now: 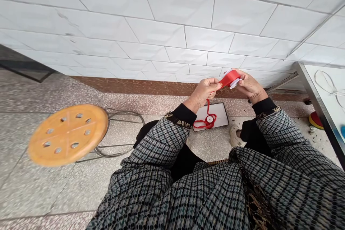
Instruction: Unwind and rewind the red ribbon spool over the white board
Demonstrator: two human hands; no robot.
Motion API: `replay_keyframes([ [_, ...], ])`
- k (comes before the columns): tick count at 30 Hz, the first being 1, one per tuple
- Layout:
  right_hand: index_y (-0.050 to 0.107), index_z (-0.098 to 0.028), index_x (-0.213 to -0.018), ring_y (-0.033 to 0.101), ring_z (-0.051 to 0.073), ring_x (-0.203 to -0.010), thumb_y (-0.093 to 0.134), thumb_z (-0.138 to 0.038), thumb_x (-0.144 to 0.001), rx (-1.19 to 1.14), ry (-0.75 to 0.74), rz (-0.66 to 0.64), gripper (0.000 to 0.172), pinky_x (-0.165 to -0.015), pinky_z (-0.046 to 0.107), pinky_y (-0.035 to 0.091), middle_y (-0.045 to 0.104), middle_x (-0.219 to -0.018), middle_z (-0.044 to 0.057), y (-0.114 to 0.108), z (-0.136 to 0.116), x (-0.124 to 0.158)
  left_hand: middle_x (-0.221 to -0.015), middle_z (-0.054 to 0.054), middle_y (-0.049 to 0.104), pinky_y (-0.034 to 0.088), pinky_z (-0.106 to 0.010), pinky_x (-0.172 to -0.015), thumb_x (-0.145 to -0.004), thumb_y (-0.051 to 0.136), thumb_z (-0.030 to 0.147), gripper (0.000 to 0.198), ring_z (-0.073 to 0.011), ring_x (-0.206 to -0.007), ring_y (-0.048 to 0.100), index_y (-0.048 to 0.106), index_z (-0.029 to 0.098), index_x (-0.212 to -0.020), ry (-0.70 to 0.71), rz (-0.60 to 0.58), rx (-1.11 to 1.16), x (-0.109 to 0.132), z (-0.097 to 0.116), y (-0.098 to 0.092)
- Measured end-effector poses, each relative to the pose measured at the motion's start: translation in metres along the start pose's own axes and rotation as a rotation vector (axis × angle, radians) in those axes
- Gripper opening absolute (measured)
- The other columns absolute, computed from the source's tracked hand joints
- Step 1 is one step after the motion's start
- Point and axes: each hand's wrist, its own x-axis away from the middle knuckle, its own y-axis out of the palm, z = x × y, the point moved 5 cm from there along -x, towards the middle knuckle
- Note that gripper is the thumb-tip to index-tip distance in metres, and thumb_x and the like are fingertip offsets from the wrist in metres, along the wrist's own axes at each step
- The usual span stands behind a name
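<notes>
My right hand [250, 85] grips a white spool [235, 83] wound with wide red ribbon [228, 79]. Between thumb and fingers, my left hand [205, 91] pinches the ribbon's drawn-out end, so a short band stretches from hand to spool. From beneath my left hand a red strip [208, 106] hangs down to a shallow white box [220, 113] on the floor. Inside that box lies a second, smaller spool [209, 119] with a white centre and loose red loops around it. Whether the hanging strip joins the band in my fingers is hidden.
An orange round stool [68, 134] with holes in its seat stands at left, its metal legs [121, 151] reaching toward me. To the right is a metal-edged white table [320, 90] with a white cord [330, 88]. A tiled wall [175, 10] rises in front.
</notes>
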Motion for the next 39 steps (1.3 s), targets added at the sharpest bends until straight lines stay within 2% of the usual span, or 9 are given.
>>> replay_keyframes([
  [4,0.076,-0.023,-0.113,0.073,0.023,-0.096,0.107,-0.065,-0.052,-0.061,0.001,-0.017,0.080,-0.087,0.032,0.060,0.080,-0.100,0.005,0.012,0.005,0.000,-0.055,0.014,0.043,0.014,-0.020,-0.046,-0.083,0.088,0.030,0.033,-0.0019,-0.040,0.026,0.063,0.021,-0.103,0.086,0.035,-0.020,-0.001,-0.003,0.003],
  [8,0.073,-0.025,-0.124,0.073,0.026,-0.110,0.104,-0.071,-0.053,-0.103,0.004,-0.027,0.090,-0.094,0.036,0.060,0.080,-0.111,0.008,0.026,0.013,0.000,-0.054,0.015,0.043,0.015,-0.022,-0.047,-0.082,0.089,0.035,0.049,-0.0035,-0.040,0.025,0.063,0.023,-0.122,0.091,-0.025,0.003,-0.004,-0.009,0.006],
  [12,0.076,-0.023,-0.121,0.072,0.023,-0.102,0.104,-0.071,-0.052,-0.141,0.040,-0.026,0.089,-0.092,0.033,0.060,0.080,-0.110,0.007,0.029,0.019,0.000,-0.052,0.015,0.038,0.015,-0.021,-0.046,-0.079,0.092,0.037,0.043,-0.0029,-0.039,0.024,0.066,0.019,-0.108,0.025,-0.113,0.038,-0.007,-0.009,0.002],
  [17,0.077,-0.023,-0.116,0.071,0.017,-0.089,0.106,-0.043,-0.062,-0.004,0.149,-0.176,0.064,-0.086,0.031,0.059,0.080,-0.103,0.002,0.023,0.009,0.006,-0.055,0.011,0.042,0.011,-0.020,-0.045,-0.085,0.087,0.023,0.025,-0.0010,-0.039,0.023,0.065,0.016,-0.094,-0.154,-0.141,-0.028,-0.008,-0.009,-0.008],
  [22,0.078,-0.023,-0.114,0.068,0.021,-0.100,0.097,-0.030,-0.069,0.470,0.131,-0.219,0.050,-0.091,0.036,0.055,0.076,-0.111,0.003,0.025,0.000,0.008,-0.054,0.010,0.041,0.010,-0.020,-0.045,-0.096,0.074,0.014,0.012,-0.0011,-0.039,0.020,0.064,0.016,-0.089,-0.279,-0.077,-0.120,-0.006,-0.019,-0.009],
  [26,0.078,-0.021,-0.112,0.062,0.022,-0.090,0.094,-0.032,-0.067,0.805,0.046,-0.168,0.049,-0.085,0.036,0.051,0.073,-0.100,0.004,0.017,-0.007,0.006,-0.055,0.010,0.043,0.013,-0.020,-0.046,-0.099,0.069,0.011,0.010,-0.0023,-0.040,0.023,0.063,0.017,-0.094,-0.225,0.042,-0.134,-0.004,-0.016,-0.008],
  [29,0.077,-0.020,-0.116,0.062,0.022,-0.087,0.090,-0.035,-0.071,0.898,0.044,-0.155,0.049,-0.082,0.036,0.050,0.073,-0.098,0.004,0.003,-0.015,0.009,-0.056,0.010,0.046,0.016,-0.020,-0.048,-0.096,0.071,0.009,0.011,-0.0027,-0.042,0.027,0.063,0.017,-0.094,-0.158,0.101,-0.171,-0.003,-0.008,-0.012],
  [33,0.076,-0.019,-0.119,0.063,0.024,-0.089,0.087,-0.041,-0.075,0.958,0.014,-0.090,0.051,-0.083,0.036,0.051,0.073,-0.098,0.005,-0.014,-0.026,0.013,-0.053,0.009,0.041,0.016,-0.022,-0.049,-0.090,0.081,0.017,0.018,-0.0026,-0.044,0.026,0.068,0.013,-0.079,-0.167,0.046,-0.220,-0.005,-0.007,-0.016],
  [39,0.078,-0.018,-0.122,0.066,0.029,-0.095,0.090,-0.045,-0.071,1.001,0.010,-0.061,0.059,-0.090,0.043,0.054,0.077,-0.105,0.009,-0.023,-0.024,0.013,-0.059,0.003,0.054,0.028,-0.020,-0.055,-0.083,0.083,0.018,0.021,-0.0039,-0.053,0.043,0.068,0.012,-0.069,-0.048,-0.039,-0.192,-0.007,-0.006,-0.011],
])
